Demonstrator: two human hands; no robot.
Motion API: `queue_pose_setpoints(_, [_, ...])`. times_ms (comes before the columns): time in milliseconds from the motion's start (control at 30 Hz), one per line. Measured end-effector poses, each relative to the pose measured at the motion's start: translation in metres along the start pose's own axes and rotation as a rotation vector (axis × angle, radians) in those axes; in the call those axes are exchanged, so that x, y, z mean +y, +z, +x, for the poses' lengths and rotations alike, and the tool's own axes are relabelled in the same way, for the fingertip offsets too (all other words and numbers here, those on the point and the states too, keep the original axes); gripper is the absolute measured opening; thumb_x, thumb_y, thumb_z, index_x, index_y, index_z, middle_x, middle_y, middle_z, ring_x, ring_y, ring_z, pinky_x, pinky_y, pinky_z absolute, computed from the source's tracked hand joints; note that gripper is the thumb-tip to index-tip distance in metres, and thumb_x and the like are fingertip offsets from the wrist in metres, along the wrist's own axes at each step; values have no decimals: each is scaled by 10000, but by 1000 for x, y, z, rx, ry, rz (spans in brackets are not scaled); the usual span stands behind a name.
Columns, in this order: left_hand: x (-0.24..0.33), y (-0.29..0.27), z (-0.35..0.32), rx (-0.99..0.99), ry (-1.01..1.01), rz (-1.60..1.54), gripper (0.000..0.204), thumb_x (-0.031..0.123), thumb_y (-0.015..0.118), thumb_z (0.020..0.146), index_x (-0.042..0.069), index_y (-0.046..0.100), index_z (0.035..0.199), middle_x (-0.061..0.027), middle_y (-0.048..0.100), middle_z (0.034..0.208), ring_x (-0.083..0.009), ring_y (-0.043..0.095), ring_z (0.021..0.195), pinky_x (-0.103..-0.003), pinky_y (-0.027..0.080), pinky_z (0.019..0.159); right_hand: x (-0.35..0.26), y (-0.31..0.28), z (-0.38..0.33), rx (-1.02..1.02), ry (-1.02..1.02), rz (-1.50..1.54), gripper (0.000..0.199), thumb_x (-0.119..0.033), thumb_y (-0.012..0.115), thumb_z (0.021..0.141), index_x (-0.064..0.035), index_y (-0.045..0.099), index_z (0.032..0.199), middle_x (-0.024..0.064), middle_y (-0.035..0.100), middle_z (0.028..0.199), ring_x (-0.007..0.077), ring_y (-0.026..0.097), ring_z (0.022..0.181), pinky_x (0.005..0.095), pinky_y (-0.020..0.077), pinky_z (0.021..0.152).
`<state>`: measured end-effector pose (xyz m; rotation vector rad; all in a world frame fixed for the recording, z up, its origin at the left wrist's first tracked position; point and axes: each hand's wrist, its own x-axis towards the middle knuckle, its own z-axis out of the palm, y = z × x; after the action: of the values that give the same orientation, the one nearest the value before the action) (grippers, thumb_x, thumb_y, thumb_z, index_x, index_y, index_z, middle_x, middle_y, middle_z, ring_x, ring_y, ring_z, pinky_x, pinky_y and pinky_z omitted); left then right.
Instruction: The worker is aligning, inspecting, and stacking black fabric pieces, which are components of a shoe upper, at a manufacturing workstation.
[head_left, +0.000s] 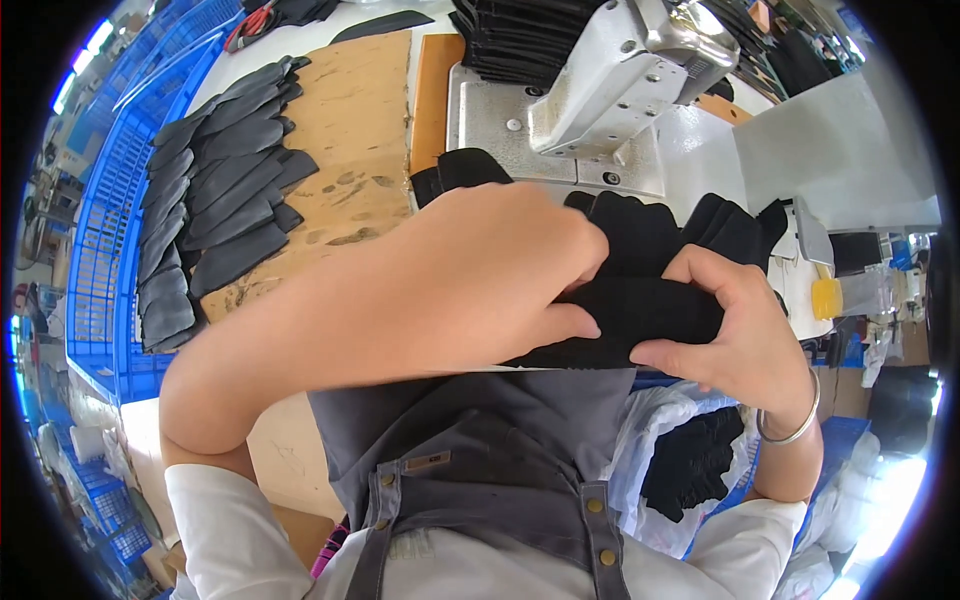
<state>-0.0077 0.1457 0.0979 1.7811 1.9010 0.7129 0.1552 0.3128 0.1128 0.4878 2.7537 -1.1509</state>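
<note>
My right hand [735, 325] grips a black fabric piece [645, 305] near the table's front edge, thumb below and fingers over its upper edge. Closed at the other end of the same piece, my left hand [555, 250] has its thumb pointing right and its curled fingers partly hidden. More black cut pieces lie just behind: one with a rounded end [475, 167] past my left wrist, a wavy-edged group [630, 225] in the middle, and an overlapping group [725, 225] beyond my right hand.
A white sewing machine [610, 95] stands behind my hands, with a black stack [520, 35] beside it. Rows of dark grey pieces [235, 150] overlap on a brown board [350, 120] at left, by a blue crate [110, 230]. A lined bin [640, 450] holds black pieces below right.
</note>
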Motion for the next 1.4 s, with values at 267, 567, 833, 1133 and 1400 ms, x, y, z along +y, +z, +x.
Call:
queue_pose_setpoints(267, [34,23,-29,407,12,436,678,3,725,620,66,532,1267,-156,493,1310,-358,488,1200,-412,415,963,13,0,2,80,-230,-164,395,-205,785,664,23,569,905,189,593,692,376,596,646,371,456,569])
queue_pose_setpoints(567, [33,70,-10,155,130,536,941,459,673,648,-55,363,1372,-191,367,1446,-326,361,1340,-431,272,1097,17,-21,-7,-106,80,210,271,-194,678,836,39,543,872,68,585,615,120,588,485,239,444,429])
queue_pose_setpoints(833, [33,68,-8,114,151,526,835,448,678,677,46,432,1365,-170,373,1448,-340,367,1329,-444,291,1079,34,-40,-13,-173,125,168,287,-240,623,883,11,576,753,49,575,545,117,580,430,241,429,416])
queue_pose_setpoints(1133, [32,60,-9,38,194,508,677,445,663,710,225,517,1334,-149,394,1440,-355,384,1311,-470,320,1046,43,-39,-13,-219,60,126,237,-192,676,865,-32,560,735,5,562,534,59,522,440,219,377,422])
queue_pose_setpoints(1400, [31,60,-6,26,204,527,660,416,671,705,233,529,1324,-148,398,1437,-352,393,1305,-471,333,1038,53,-26,-22,42,-260,-150,226,-222,655,833,-34,552,764,113,578,585,305,582,555,382,442,529])
